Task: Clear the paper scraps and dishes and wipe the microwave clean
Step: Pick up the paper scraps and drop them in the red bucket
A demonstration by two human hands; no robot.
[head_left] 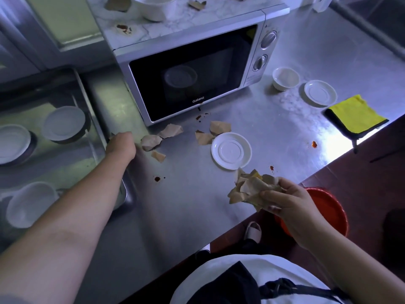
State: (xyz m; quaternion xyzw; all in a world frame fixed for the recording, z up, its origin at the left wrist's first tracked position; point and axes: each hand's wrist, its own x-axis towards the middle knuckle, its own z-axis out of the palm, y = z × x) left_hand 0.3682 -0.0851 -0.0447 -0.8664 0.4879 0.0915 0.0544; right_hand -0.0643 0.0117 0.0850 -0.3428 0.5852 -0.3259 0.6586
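Note:
A silver microwave (192,69) stands shut on the steel counter, with a stained marbled top that carries a white bowl (156,7) and brown scraps. My right hand (289,201) is shut on a bunch of crumpled brown paper scraps (249,188) above the counter's front edge. My left hand (121,144) is curled, knuckles toward me, beside loose paper scraps (151,142) in front of the microwave; its fingers are hidden. More scraps (219,128) lie by a white saucer (231,150). A small white bowl (285,79) and a second saucer (320,93) sit to the right.
A yellow cloth (356,116) lies at the counter's right edge. A red bin (324,211) stands on the floor below my right hand. The sink (54,154) at left holds several white dishes. Red sauce spots (157,178) dot the counter.

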